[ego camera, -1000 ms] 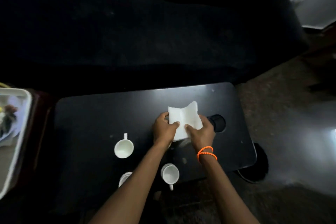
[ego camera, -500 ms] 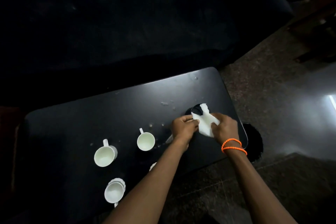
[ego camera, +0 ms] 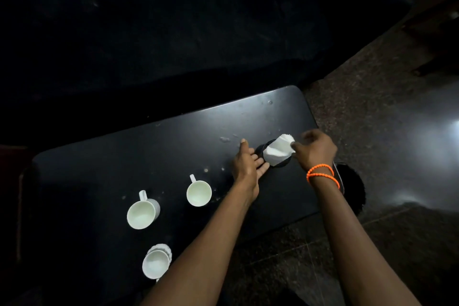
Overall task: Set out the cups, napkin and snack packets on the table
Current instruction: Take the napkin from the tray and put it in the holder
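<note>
A folded white napkin [ego camera: 278, 150] stands in a round black holder [ego camera: 283, 163] near the right end of the black table [ego camera: 104, 176]. My right hand [ego camera: 314, 150], with orange bands on the wrist, pinches the napkin's upper right corner. My left hand [ego camera: 248, 164] lies flat and open on the table just left of the holder, fingertips against its side. Three white cups stand to the left: one [ego camera: 198, 192] mid-table, one [ego camera: 142, 213] further left, one [ego camera: 156, 264] at the near edge on a white scalloped saucer. No snack packets are in view.
A dark sofa [ego camera: 173, 32] fills the space behind the table. Speckled floor [ego camera: 372, 97] lies to the right, with a dark round object [ego camera: 352, 186] beside the table's right end. Small white specks dot the tabletop near the holder.
My left hand has let go of the napkin and flattened on the table. The napkin now stands in the black holder, held only by my right hand. The view shifted slightly right.
</note>
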A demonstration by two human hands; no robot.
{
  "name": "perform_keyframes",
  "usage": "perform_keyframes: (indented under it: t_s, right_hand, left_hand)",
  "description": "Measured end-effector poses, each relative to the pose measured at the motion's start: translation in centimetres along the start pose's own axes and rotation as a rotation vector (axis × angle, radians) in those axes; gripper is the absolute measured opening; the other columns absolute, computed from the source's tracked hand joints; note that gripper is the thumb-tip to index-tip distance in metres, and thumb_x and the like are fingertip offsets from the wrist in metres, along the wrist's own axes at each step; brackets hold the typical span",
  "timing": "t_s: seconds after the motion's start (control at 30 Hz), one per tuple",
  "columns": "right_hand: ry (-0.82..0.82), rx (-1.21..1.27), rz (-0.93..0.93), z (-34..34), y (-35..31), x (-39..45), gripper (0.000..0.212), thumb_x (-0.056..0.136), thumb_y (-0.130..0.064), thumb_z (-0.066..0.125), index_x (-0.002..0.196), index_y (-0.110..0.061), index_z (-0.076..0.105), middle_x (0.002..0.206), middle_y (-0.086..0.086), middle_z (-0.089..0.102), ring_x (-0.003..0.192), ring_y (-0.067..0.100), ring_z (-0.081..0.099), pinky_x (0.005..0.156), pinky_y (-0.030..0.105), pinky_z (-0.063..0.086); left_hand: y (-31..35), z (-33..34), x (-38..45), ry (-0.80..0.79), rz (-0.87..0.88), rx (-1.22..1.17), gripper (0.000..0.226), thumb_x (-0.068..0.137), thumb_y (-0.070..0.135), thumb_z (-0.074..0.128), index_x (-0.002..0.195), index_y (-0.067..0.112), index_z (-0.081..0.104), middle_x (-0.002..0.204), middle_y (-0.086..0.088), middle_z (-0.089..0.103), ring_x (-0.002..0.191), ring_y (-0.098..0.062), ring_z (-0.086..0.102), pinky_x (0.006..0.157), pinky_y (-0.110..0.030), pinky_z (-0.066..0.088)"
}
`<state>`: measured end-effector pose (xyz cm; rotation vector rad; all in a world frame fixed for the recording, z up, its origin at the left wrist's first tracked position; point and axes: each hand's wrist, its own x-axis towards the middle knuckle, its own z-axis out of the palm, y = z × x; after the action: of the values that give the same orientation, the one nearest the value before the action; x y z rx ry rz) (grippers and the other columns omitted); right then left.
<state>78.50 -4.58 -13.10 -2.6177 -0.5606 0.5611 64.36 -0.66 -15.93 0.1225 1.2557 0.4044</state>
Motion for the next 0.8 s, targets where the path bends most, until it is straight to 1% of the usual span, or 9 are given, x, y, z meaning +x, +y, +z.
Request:
perform_keyframes:
  t_s: [0.07,0.13,0.2,0.27,0.37,0.43,0.57,0.67,0.8]
  right_hand:
    - [-0.06,0.023,-0.008,1.0,0.6,-0.3,0.028,0.074,-0.015,0.084,0.098,-0.004,0.075,0.098,0.017,0.076,0.093,0.034,0.071,0.088,0.038,0.056]
    - [-0.045,0.103,-0.008,1.7,1.1,-0.6,0.022,0.079,-0.023,0.083,0.089,-0.006,0.075,0.088,0.013,0.076,0.086,0.031,0.072,0.083,0.035,0.056]
    - [0.075,0.212,0.025,2.1,1.7,-0.7,0.028,0.084,-0.04,0.076,0.08,-0.012,0.072,0.078,0.004,0.073,0.082,0.027,0.071,0.076,0.03,0.05]
    - [0.142,0.282,0.111,2.3,2.4,-0.5,0.041,0.088,-0.056,0.066,0.076,-0.017,0.069,0.075,-0.001,0.069,0.084,0.027,0.07,0.076,0.029,0.047]
    - [-0.05,0.439,0.348,3.0,3.0,-0.5,0.06,0.089,-0.073,0.049,0.085,-0.017,0.073,0.087,0.001,0.07,0.09,0.029,0.069,0.077,0.041,0.059]
    - [-0.235,0.616,0.495,3.8,3.4,-0.9,0.067,0.089,-0.078,0.043,0.102,-0.021,0.075,0.103,0.004,0.074,0.094,0.027,0.071,0.072,0.042,0.062]
    - [-0.304,0.932,0.542,5.5,4.2,-2.2,0.073,0.085,-0.083,0.043,0.106,-0.021,0.076,0.109,0.011,0.079,0.099,0.032,0.076,0.087,0.053,0.061]
    - [-0.257,0.962,0.564,6.1,4.6,-3.5,0.078,0.079,-0.086,0.047,0.108,-0.02,0.078,0.105,0.01,0.08,0.096,0.034,0.077,0.084,0.055,0.062]
    - [-0.22,0.931,0.619,6.9,5.8,-6.5,0.075,0.071,-0.089,0.051,0.087,-0.022,0.083,0.097,0.008,0.081,0.087,0.031,0.079,0.083,0.055,0.063]
  left_hand:
    - [0.1,-0.2,0.5,-0.036,0.007,0.01,0.07,0.108,0.053,0.038,0.147,-0.004,0.047,0.154,-0.029,0.046,0.139,-0.041,0.053,0.109,-0.048,0.052]
    - [0.0,-0.5,1.3,-0.033,0.066,0.093,0.069,0.108,0.054,0.037,0.143,-0.003,0.052,0.15,-0.027,0.051,0.132,-0.035,0.057,0.107,-0.045,0.052]
    - [-0.1,-0.9,2.4,-0.014,0.154,0.234,0.065,0.107,0.055,0.036,0.137,0.002,0.058,0.144,-0.022,0.057,0.121,-0.028,0.059,0.102,-0.043,0.054]
    - [-0.3,-1.4,3.4,-0.004,0.193,0.382,0.067,0.106,0.059,0.033,0.139,0.007,0.058,0.147,-0.017,0.058,0.126,-0.028,0.059,0.108,-0.045,0.05]
    - [-0.8,-1.6,4.4,-0.076,0.183,0.576,0.086,0.097,0.076,0.026,0.155,0.015,0.046,0.164,-0.009,0.043,0.15,-0.03,0.042,0.123,-0.054,0.035]
    - [-1.1,-1.5,4.7,-0.121,0.187,0.663,0.107,0.078,0.09,0.02,0.153,0.021,0.05,0.161,-0.008,0.048,0.151,-0.029,0.042,0.124,-0.053,0.033]
    - [-2.0,-1.9,5.6,-0.174,0.185,0.634,0.119,0.06,0.098,0.019,0.146,0.026,0.06,0.152,-0.004,0.059,0.141,-0.028,0.054,0.122,-0.053,0.037]
    - [-3.0,-3.2,4.6,-0.154,0.174,0.583,0.115,0.064,0.098,0.023,0.145,0.025,0.06,0.149,-0.003,0.062,0.135,-0.027,0.06,0.12,-0.051,0.041]
    - [-4.4,-6.0,1.9,-0.089,0.16,0.48,0.107,0.07,0.093,0.032,0.142,0.02,0.063,0.145,-0.003,0.065,0.134,-0.022,0.061,0.117,-0.048,0.047]
